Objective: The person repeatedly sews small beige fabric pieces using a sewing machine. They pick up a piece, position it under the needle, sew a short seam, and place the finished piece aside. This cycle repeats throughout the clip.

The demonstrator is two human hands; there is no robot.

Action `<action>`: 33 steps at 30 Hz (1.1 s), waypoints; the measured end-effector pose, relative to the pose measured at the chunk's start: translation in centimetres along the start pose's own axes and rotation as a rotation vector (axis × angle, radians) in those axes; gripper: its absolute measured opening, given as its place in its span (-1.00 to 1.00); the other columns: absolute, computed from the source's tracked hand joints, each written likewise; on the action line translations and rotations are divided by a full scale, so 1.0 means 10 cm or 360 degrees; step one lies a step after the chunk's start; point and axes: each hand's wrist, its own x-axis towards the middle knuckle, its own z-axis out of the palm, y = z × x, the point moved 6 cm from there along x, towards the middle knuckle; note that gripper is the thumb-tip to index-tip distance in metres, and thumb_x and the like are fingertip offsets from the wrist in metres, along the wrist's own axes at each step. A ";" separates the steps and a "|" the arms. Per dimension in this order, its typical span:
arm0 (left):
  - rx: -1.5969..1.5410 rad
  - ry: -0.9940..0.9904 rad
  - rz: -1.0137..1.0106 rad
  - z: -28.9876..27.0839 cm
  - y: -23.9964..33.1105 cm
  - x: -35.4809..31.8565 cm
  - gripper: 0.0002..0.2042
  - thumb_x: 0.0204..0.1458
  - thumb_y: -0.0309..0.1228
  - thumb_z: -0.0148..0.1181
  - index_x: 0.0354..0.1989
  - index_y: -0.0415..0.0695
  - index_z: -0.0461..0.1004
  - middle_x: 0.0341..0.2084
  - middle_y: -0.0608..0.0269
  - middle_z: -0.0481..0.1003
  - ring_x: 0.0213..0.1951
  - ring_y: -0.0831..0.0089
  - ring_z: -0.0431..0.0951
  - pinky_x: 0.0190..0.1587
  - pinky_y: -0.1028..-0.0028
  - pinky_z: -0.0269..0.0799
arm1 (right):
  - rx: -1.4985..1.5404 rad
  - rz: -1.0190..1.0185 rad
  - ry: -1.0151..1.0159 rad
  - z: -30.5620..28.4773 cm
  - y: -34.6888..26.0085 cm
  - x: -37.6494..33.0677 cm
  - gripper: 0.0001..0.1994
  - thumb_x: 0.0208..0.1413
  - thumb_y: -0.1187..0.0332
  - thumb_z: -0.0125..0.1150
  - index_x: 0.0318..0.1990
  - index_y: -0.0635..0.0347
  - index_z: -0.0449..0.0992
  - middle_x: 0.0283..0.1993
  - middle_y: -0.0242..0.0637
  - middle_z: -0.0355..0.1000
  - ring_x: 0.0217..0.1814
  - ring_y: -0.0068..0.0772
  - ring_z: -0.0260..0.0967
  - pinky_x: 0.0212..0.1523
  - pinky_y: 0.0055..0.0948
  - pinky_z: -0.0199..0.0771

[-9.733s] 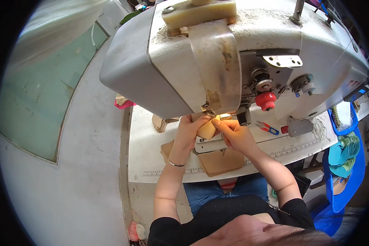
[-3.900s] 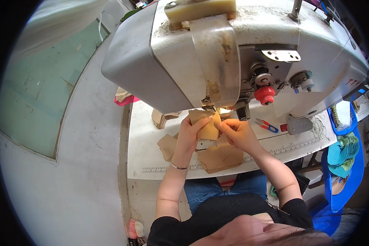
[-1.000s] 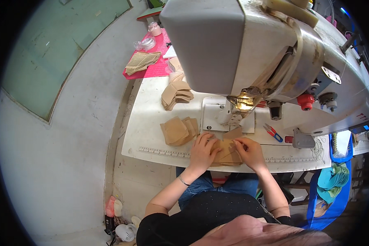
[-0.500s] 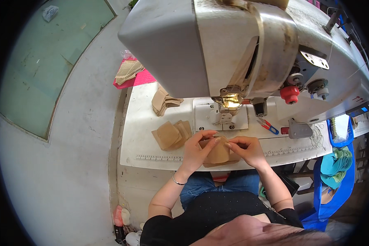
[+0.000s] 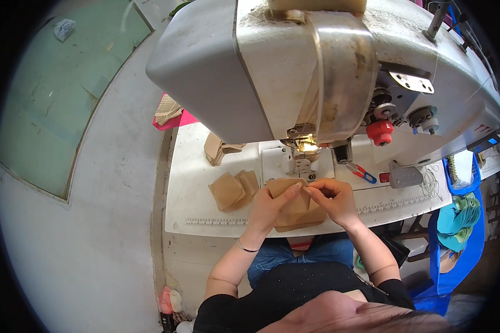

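Note:
My left hand [image 5: 269, 210] and my right hand [image 5: 337, 203] meet at the table's front edge, below the sewing machine's needle area [image 5: 304, 149]. Between them is a thin tan fabric piece [image 5: 279, 187], its upper edge pinched by the thumbs and fingers of both hands. More tan pieces [image 5: 301, 223] lie layered beneath it, partly covered by my hands. Left of my left hand, a fanned pile of tan pieces [image 5: 228, 191] rests on the table. Farther back sits another tan stack [image 5: 214, 150].
The large sewing machine [image 5: 205, 72] overhangs the white table [image 5: 191, 183]. Small thread snips [image 5: 363, 173] with red and blue handles lie right of the needle plate. A ruler strip [image 5: 214, 222] runs along the front edge. At right, a blue bin [image 5: 469, 244] holds teal pieces [image 5: 460, 221].
The top tan piece has turned and spread toward my left hand. My fingertips have come closer together on its edge. The whole view has shifted slightly.

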 end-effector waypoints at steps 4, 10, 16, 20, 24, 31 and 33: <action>0.0104 0.0058 0.0242 0.05 0.21 0.05 -0.70 0.03 -0.33 0.30 -0.19 -0.32 0.52 -0.36 0.25 0.56 -0.35 0.56 0.56 -0.30 0.60 0.47 | 0.0098 -0.0031 0.0075 -0.01 -0.03 0.10 -0.87 0.11 0.43 0.25 -0.26 0.32 0.56 -0.38 -0.44 0.49 -0.35 -0.77 0.36 -0.35 -0.73 0.34; 0.0085 0.0007 0.0234 0.00 0.51 0.37 -0.75 0.01 -0.42 0.29 -0.21 -0.33 0.51 -0.34 0.22 0.56 -0.35 0.55 0.56 -0.29 0.58 0.48 | 0.0067 0.0195 -0.0187 0.09 -0.35 0.33 -0.68 0.22 0.19 0.11 -0.36 0.29 0.60 -0.61 -0.55 0.37 -0.61 -0.86 0.09 -0.62 -0.70 0.02; 0.0098 -0.0230 0.0085 -0.08 0.61 0.69 -0.75 -0.02 -0.50 0.27 -0.17 -0.32 0.49 -0.31 0.19 0.56 -0.31 0.50 0.57 -0.23 0.54 0.49 | 0.0119 0.0181 -0.0113 0.15 -0.22 0.46 -0.57 0.22 0.06 0.06 -0.48 0.23 0.62 -0.81 -0.61 0.10 -0.75 -0.82 -0.07 -0.70 -0.63 -0.14; 0.0210 -0.0218 0.0161 -0.04 0.71 0.69 -0.71 -0.04 -0.54 0.25 -0.12 -0.31 0.44 -0.25 0.18 0.54 -0.23 0.47 0.56 -0.17 0.52 0.48 | 0.0141 0.0196 -0.0167 0.17 -0.23 0.45 -0.59 0.25 0.06 0.05 -0.45 0.22 0.57 -0.79 -0.58 0.12 -0.75 -0.81 -0.10 -0.69 -0.65 -0.16; 0.0233 -0.0266 0.0181 -0.04 0.74 0.69 -0.66 -0.05 -0.54 0.26 -0.07 -0.30 0.41 -0.21 0.18 0.52 -0.19 0.45 0.55 -0.13 0.50 0.47 | 0.0126 0.0193 -0.0145 0.17 -0.18 0.45 -0.59 0.25 0.07 0.05 -0.45 0.22 0.56 -0.73 -0.56 0.24 -0.73 -0.83 -0.06 -0.69 -0.67 -0.14; 0.0191 -0.0254 0.0181 -0.08 0.69 0.74 -0.65 -0.04 -0.53 0.25 -0.04 -0.30 0.39 -0.19 0.17 0.52 -0.16 0.43 0.55 -0.11 0.49 0.46 | 0.0073 0.0078 -0.0066 0.20 -0.19 0.45 -0.66 0.27 0.17 0.04 -0.40 0.24 0.55 -0.56 -0.48 0.46 -0.70 -0.87 -0.01 -0.69 -0.71 -0.09; 0.0191 -0.0278 0.0209 -0.09 0.67 0.75 -0.65 -0.04 -0.52 0.25 -0.05 -0.31 0.40 -0.20 0.15 0.52 -0.17 0.43 0.55 -0.12 0.49 0.47 | 0.0084 0.0064 -0.0052 0.21 -0.18 0.44 -0.66 0.28 0.18 0.03 -0.40 0.25 0.55 -0.57 -0.48 0.45 -0.70 -0.87 -0.01 -0.69 -0.70 -0.09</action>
